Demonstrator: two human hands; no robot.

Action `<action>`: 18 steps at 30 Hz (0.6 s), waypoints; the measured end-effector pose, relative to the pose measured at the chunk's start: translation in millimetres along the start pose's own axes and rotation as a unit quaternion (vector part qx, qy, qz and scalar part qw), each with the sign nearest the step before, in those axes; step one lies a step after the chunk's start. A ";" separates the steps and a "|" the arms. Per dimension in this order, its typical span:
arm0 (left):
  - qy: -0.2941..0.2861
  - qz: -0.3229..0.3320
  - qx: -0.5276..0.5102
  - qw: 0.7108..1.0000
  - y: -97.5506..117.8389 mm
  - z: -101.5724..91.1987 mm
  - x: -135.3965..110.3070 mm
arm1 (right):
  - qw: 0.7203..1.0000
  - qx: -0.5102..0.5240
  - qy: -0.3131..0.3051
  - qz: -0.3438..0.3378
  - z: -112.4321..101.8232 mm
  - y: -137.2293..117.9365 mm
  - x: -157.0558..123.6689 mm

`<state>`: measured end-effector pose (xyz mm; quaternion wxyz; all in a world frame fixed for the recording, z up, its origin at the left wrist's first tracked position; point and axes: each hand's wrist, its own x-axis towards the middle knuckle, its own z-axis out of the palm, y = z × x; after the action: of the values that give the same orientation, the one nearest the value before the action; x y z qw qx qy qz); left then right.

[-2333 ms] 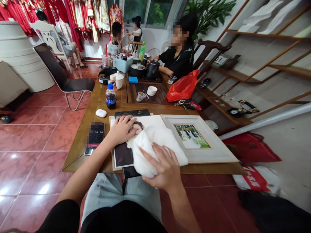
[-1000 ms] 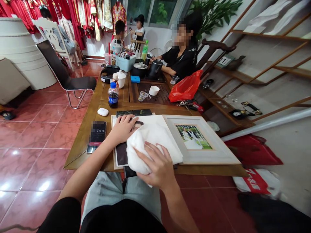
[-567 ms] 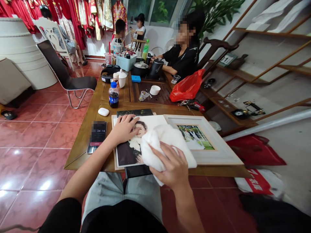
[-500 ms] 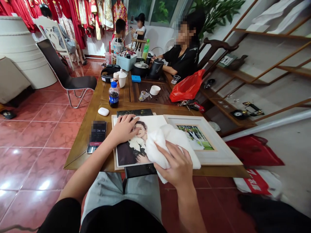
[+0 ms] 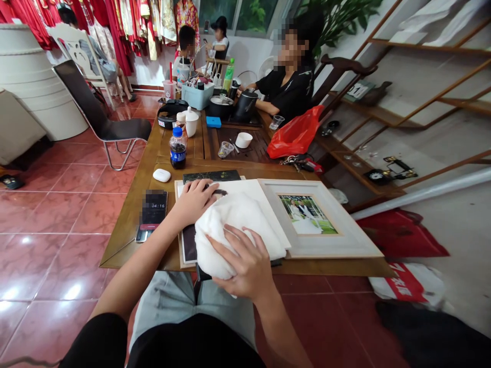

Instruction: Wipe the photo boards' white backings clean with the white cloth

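Observation:
My left hand [image 5: 194,203] lies flat on the upper left of a large portrait print [image 5: 253,190], holding nothing, with the fingers slightly apart. My right hand [image 5: 241,260] grips a bunched white cloth [image 5: 230,237] and presses it onto the print, hiding most of the portrait. To the right, a wide white picture frame [image 5: 318,243] holds a small wedding photo [image 5: 305,214]. A dark album or board [image 5: 213,176] pokes out beneath the print.
A phone [image 5: 153,212] and white earbud case [image 5: 161,175] lie left of my left hand on the wooden table [image 5: 130,225]. Beyond stand a cola bottle [image 5: 177,148] and tea tray [image 5: 240,151]. A person in black [image 5: 291,92] sits across, beside a red plastic bag [image 5: 295,134].
My right hand has swept the cloth leftward across the print, covering the portrait's face and body again. My left hand stays in place on the print.

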<state>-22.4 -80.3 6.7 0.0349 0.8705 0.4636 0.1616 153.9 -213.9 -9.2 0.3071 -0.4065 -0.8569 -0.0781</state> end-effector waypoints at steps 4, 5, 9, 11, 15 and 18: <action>-0.001 -0.003 -0.005 1.000 0.6 -1.2 0.6 | 0.998 -0.055 0.012 0.039 -8.2 23.3 -9.4; -0.001 -0.004 -0.007 1.000 0.9 -1.3 0.6 | 0.996 -0.073 0.018 0.053 -10.6 30.5 -12.2; -0.001 -0.001 -0.005 1.000 0.9 -1.0 0.4 | 0.987 -0.129 0.036 0.089 -17.3 52.6 -19.6; -0.001 0.002 -0.001 1.000 0.7 -0.4 0.1 | 0.985 -0.138 0.025 0.097 -18.5 55.3 -19.2; 0.001 0.000 -0.002 1.000 0.8 0.4 -0.3 | 0.988 -0.116 -0.005 0.099 -16.2 42.9 -10.1; 0.003 -0.003 -0.007 1.000 1.0 -0.2 -0.6 | 0.993 -0.082 -0.028 0.081 -11.5 26.8 -0.2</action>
<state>-22.0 -81.3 6.9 0.0400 0.8686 0.4648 0.1673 179.3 -200.8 -3.2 0.2535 -0.5002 -0.8204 -0.1118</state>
